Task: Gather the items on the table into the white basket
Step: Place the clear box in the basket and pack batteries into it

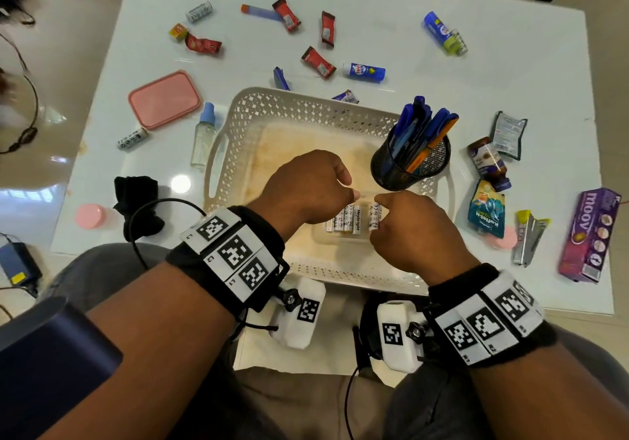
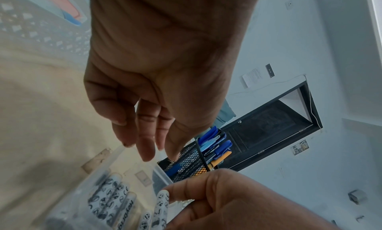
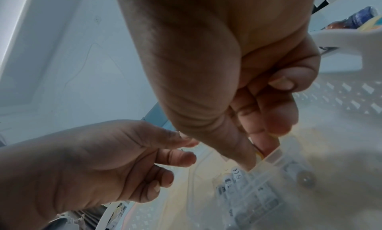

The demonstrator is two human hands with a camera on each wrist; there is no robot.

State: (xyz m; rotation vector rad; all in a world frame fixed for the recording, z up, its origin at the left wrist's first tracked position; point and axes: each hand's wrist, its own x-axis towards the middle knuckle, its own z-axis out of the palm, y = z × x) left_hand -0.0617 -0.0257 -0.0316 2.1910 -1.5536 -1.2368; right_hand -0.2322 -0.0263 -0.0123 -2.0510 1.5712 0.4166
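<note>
Clear plastic, the battery case (image 1: 347, 225) sits in the white basket (image 1: 238, 126) under your hands. Your right hand (image 1: 413, 235) pinches one battery (image 1: 374, 216); your left hand (image 1: 306, 184) hovers empty, fingers loosely curled. Beyond, snack packets (image 1: 318, 61) lie scattered on the table (image 1: 510, 65).

Beyond my table, off its left edge, a dark cable (image 1: 23, 129) loops across the pale glossy floor (image 1: 61, 51). A blue device with a yellow label (image 1: 18, 264) sits near left on that floor. My lap shows grey trousers (image 1: 98, 269) at the near edge. Through my left wrist view, a dark door (image 2: 270, 127) stands in a pale wall (image 2: 289, 37), paper notices fixed beside it.
</note>
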